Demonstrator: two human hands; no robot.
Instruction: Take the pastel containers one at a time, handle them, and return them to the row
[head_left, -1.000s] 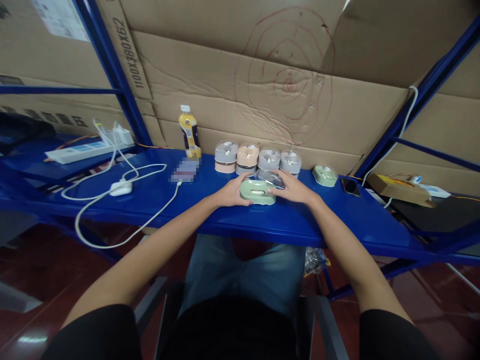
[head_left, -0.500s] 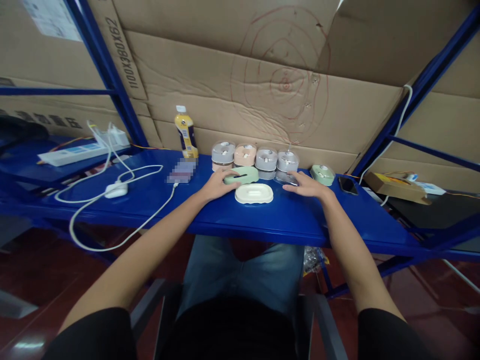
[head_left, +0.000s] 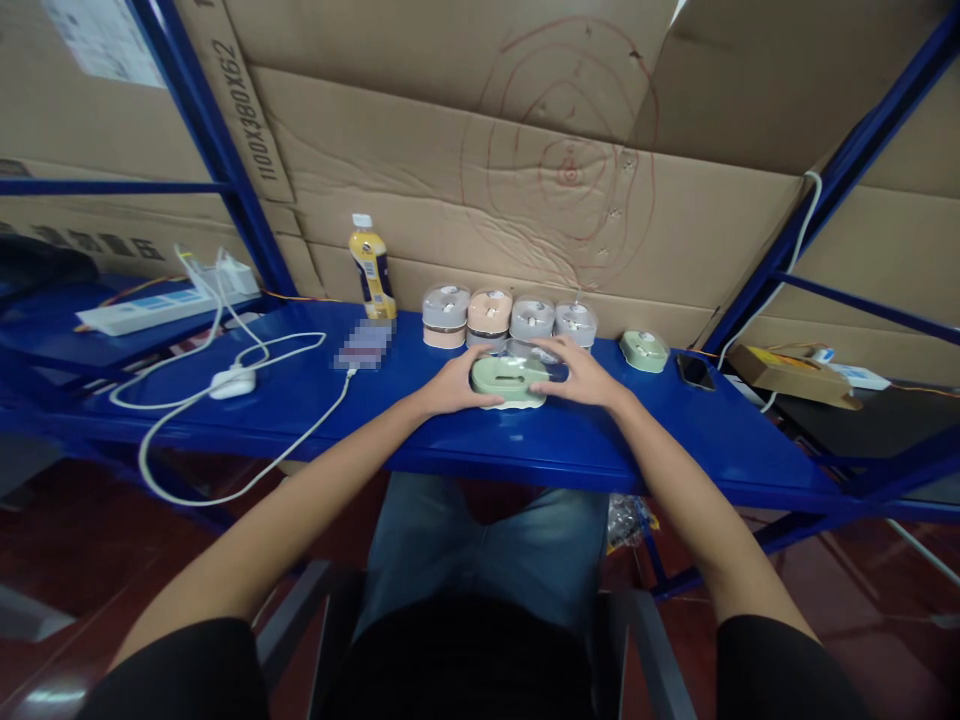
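Note:
A green oval piece with a dark slot [head_left: 499,384] lies over a cream oval base [head_left: 519,405], whose lower edge peeks out beneath it. My left hand [head_left: 455,386] curls round the left end of the green piece, thumb along its front. From the right, my right hand [head_left: 584,376] grips a clear plastic cover [head_left: 553,370], tilted over the green piece's right end. How far the cover touches the green piece is hard to make out. Stacked boxes with clear lids [head_left: 489,318] in grey and peach stand just behind my hands.
A green lidded box [head_left: 644,351] and a black phone [head_left: 695,372] are on the right of the blue table [head_left: 360,425]. Leftward stand a yellow bottle [head_left: 372,268], a blurred-out object [head_left: 365,343] on a white cable and a white adapter [head_left: 232,381]. Cardboard [head_left: 390,150] walls the back.
My left hand has brought the green slotted piece right and nearer, onto the cream base. My right hand has lifted the clear cover from beside the stacks and carried it left over the green piece.

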